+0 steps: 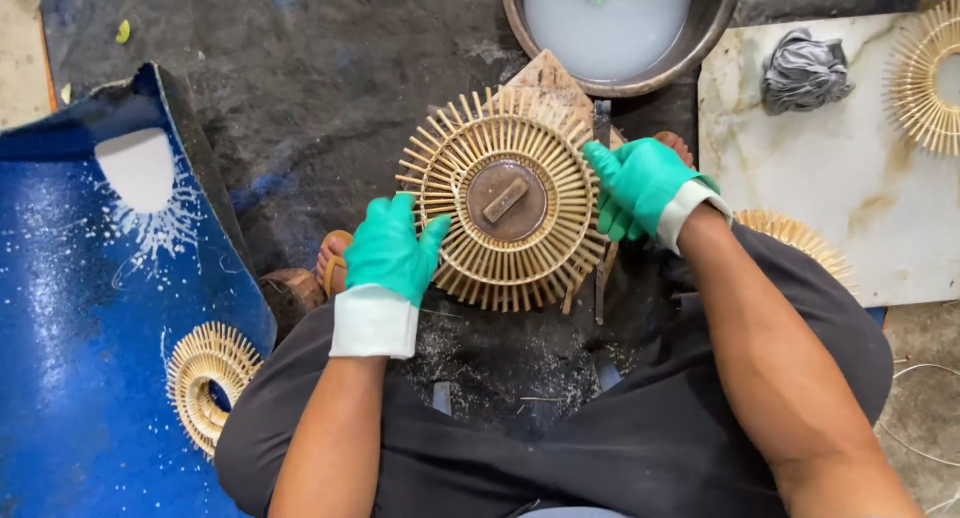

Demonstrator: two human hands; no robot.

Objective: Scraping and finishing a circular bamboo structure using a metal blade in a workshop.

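From the head camera, a round sunburst frame of thin bamboo sticks with a brown disc at its centre (505, 200) lies flat on a small wooden board (548, 78) on the dark floor (330, 88), between the person's knees. The left hand (390, 250), in a green rubber glove, closes its fingers on the frame's lower left edge. The right hand (635, 186), gloved the same, curls around the frame's right edge, gripping the stick ends. A dark metal bowl of milky white liquid (612, 23) stands just beyond the board. To the right, a pale marble-patterned slab (850, 198) carries a crumpled grey cloth (805, 70) and another bamboo sunburst frame (925, 78). On the left, a blue sheet spattered white (80, 318) holds a smaller bamboo ring (205, 381).
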